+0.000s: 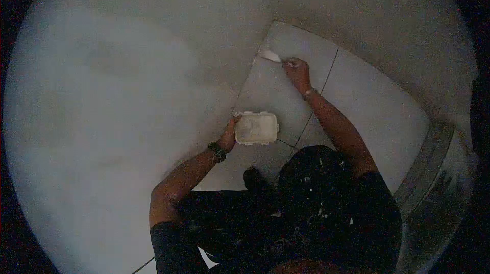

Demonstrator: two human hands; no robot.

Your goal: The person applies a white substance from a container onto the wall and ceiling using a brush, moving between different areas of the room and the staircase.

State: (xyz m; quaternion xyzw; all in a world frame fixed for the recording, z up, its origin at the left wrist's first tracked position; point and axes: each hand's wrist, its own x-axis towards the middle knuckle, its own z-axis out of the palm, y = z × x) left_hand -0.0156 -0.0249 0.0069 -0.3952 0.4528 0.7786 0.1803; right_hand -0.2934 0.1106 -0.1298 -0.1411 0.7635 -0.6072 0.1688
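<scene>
My left hand [230,133] grips the left side of a small rectangular plastic box [277,128]. The box has side clips, stands lidless and holds something whitish [256,127]. Up and to the right, my right hand [298,70] is closed on a small hand tool with a pale flared end [271,56]. That end points left, close to where the tiled floor meets the wall; whether it touches is not clear. The dim picture does not show if the tool is a brush or a putty knife.
A large pale wall [127,110] with blotchy patches fills the left. Light floor tiles [367,90] with dark joints lie under my arms. Another wall [367,8] closes off the back. At the right stands a grey curved object [429,182], hard to make out.
</scene>
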